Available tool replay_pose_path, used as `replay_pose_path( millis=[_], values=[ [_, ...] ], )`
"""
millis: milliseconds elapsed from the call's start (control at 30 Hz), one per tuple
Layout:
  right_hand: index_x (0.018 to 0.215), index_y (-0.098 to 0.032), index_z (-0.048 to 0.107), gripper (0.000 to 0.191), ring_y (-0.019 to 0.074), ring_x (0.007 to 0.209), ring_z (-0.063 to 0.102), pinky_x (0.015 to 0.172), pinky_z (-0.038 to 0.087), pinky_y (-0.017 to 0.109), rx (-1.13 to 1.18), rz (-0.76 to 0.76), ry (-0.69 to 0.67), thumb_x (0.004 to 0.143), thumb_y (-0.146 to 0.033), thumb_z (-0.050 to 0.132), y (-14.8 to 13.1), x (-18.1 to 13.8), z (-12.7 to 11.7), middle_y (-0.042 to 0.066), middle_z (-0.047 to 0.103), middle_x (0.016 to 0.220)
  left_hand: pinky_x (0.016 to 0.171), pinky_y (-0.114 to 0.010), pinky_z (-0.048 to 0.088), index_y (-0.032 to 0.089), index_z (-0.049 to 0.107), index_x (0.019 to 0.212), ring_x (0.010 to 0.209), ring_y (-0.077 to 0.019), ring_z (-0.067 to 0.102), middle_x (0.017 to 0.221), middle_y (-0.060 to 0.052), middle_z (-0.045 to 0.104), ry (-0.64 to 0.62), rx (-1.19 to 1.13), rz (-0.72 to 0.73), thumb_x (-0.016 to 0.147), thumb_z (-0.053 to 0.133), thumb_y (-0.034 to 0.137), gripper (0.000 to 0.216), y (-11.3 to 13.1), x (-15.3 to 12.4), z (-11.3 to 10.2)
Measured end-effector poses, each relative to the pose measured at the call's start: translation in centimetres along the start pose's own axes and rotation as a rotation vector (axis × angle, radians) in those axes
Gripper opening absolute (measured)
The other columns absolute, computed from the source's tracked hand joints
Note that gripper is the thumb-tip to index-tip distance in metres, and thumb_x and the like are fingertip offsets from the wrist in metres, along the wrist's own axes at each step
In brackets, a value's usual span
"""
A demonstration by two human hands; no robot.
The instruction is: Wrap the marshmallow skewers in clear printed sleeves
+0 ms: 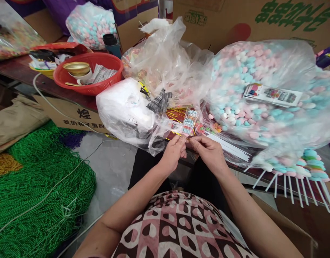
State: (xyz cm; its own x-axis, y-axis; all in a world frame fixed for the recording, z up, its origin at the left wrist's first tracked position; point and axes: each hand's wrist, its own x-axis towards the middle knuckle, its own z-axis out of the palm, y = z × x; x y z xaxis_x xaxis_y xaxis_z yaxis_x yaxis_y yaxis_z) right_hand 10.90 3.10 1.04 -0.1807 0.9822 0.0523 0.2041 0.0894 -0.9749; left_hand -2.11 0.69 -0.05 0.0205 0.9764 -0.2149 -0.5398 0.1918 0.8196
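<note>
A small clear printed packet (pixel 190 120) stands up from my fingertips, with its gathered end pinched in my left hand (pixel 173 152). Close beside it, my right hand (pixel 210 152) is closed, thumb against forefinger, at that same gathered end. A thin gold twist tie seems to be between its fingertips, mostly hidden by them. Behind the packet lie loose gold twist ties (pixel 177 115) on the dark red table. Several small colourful candies (pixel 203 128) sit just right of the packet, and white sticks (pixel 229 147) lie past my right hand.
At the right is a big bag of pastel marshmallows (pixel 234 79), with stick-mounted marshmallows (pixel 299 170) overhanging the table edge. Left stand a bag of white material (pixel 124 104) and a red basket (pixel 111 82). Green beaded strands (pixel 46 186) cover the floor at left.
</note>
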Motion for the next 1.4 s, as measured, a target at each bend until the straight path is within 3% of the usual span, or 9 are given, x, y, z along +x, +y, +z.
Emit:
replay_pose_path(
  millis=[167,267,367,533,667,833,1000,1200,1400],
  values=[
    [0.067,-0.019,0.068,0.025,0.0126,0.060,0.055,0.063,0.047,0.028,0.174,0.094,0.015,0.074,-0.042,0.075,0.1,-0.2,0.2,-0.002,0.063,0.063,0.044,-0.020,0.036,0.017,0.053,0.074,0.037,-0.0033,0.026,0.048,0.011,0.031,-0.133,-0.123,-0.137,0.080,0.067,0.050,0.036,0.7,-0.7,0.1],
    [0.062,-0.019,0.065,0.029,0.0115,0.060,0.052,0.063,0.045,0.027,0.232,0.129,-0.053,0.072,-0.043,0.077,0.1,-0.2,-0.1,-0.002,0.061,0.062,0.042,-0.019,0.034,0.017,0.053,0.071,0.035,-0.0038,0.025,0.045,0.011,0.028,-0.238,-0.169,-0.238,0.082,0.065,0.045,0.033,1.2,-1.1,-0.3],
    [0.075,-0.021,0.071,0.023,0.0138,0.071,0.058,0.072,0.047,0.028,0.337,0.190,-0.184,0.070,-0.042,0.081,-0.1,-0.2,-0.9,-0.001,0.067,0.073,0.040,-0.019,0.034,0.016,0.054,0.069,0.033,-0.0045,0.024,0.044,0.011,0.025,-0.360,-0.217,-0.354,0.084,0.062,0.041,0.030,1.4,-1.5,-0.7],
    [0.100,-0.026,0.074,0.033,0.0203,0.095,0.064,0.090,0.047,0.036,0.410,0.207,-0.413,0.073,-0.043,0.079,-0.2,-0.5,-2.4,0.004,0.073,0.101,0.037,-0.020,0.034,0.016,0.051,0.065,0.031,-0.0054,0.022,0.042,0.011,0.023,-0.509,-0.294,-0.517,0.088,0.057,0.036,0.032,1.4,-1.7,-0.4],
    [0.087,-0.023,0.076,0.024,0.0187,0.087,0.064,0.092,0.047,0.037,0.382,0.154,-0.373,0.073,-0.043,0.078,0.5,-0.4,-2.4,0.002,0.073,0.092,0.036,-0.019,0.032,0.016,0.052,0.067,0.031,-0.0055,0.019,0.042,0.010,0.023,-0.485,-0.345,-0.557,0.095,0.048,0.034,0.033,1.3,-1.7,-0.1],
    [0.066,-0.020,0.068,0.020,0.0136,0.066,0.057,0.073,0.048,0.031,0.203,0.024,-0.038,0.074,-0.037,0.076,1.6,-0.3,-1.0,-0.002,0.066,0.070,0.036,-0.017,0.027,0.016,0.051,0.068,0.031,-0.0049,0.021,0.042,0.010,0.025,-0.299,-0.348,-0.461,0.096,0.047,0.039,0.036,0.7,-1.5,0.7],
    [0.071,-0.021,0.068,0.013,0.0151,0.073,0.059,0.077,0.047,0.031,-0.019,-0.115,0.168,0.081,-0.030,0.067,2.0,-0.7,0.1,-0.001,0.066,0.074,0.037,-0.016,0.028,0.016,0.047,0.067,0.032,-0.0038,0.025,0.043,0.010,0.029,-0.131,-0.353,-0.348,0.094,0.051,0.046,0.041,0.6,-1.1,1.5],
    [0.077,-0.022,0.070,0.012,0.0168,0.079,0.062,0.082,0.049,0.033,0.005,-0.151,0.149,0.084,-0.031,0.065,1.4,-0.8,0.4,0.001,0.069,0.081,0.036,-0.016,0.025,0.017,0.045,0.069,0.032,-0.0031,0.021,0.044,0.011,0.024,-0.185,-0.427,-0.352,0.093,0.052,0.051,0.042,1.2,-1.2,1.4],
    [0.077,-0.021,0.069,0.013,0.0147,0.073,0.061,0.073,0.050,0.029,0.056,-0.086,0.011,0.081,-0.032,0.066,-0.1,-0.4,0.2,0.000,0.068,0.078,0.039,-0.017,0.033,0.018,0.048,0.070,0.034,-0.0030,0.026,0.045,0.011,0.031,-0.116,-0.103,-0.131,0.081,0.065,0.057,0.044,0.9,-1.0,0.8]
  ],
)
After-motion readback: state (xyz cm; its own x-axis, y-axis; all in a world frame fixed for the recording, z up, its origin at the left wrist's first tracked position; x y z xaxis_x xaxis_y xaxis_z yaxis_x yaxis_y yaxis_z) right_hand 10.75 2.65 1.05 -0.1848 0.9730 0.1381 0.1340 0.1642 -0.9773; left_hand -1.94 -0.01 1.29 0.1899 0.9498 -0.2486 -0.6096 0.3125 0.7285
